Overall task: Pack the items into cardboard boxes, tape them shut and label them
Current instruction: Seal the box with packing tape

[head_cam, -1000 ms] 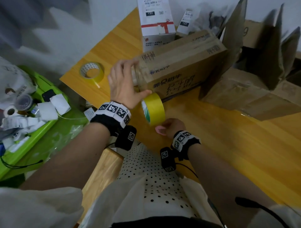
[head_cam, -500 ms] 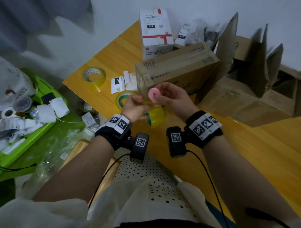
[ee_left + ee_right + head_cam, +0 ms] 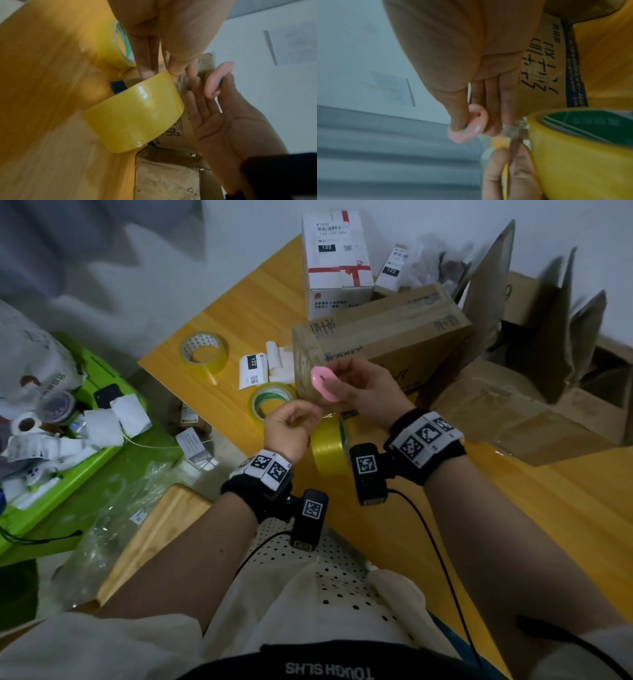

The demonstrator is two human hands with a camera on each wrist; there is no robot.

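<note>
Fingers of the left hand (image 3: 290, 429) pinch the loose tape end of the yellow tape roll (image 3: 329, 446); the right hand (image 3: 363, 392) pinches a pink cutter (image 3: 322, 383). Just beyond, a sealed cardboard box (image 3: 387, 337) lies on the worktop (image 3: 239, 316).

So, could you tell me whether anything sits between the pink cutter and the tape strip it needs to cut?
Nothing visible does. The right hand pinches the pink cutter just above the tape strip the left hand pulls from the yellow roll.
</note>
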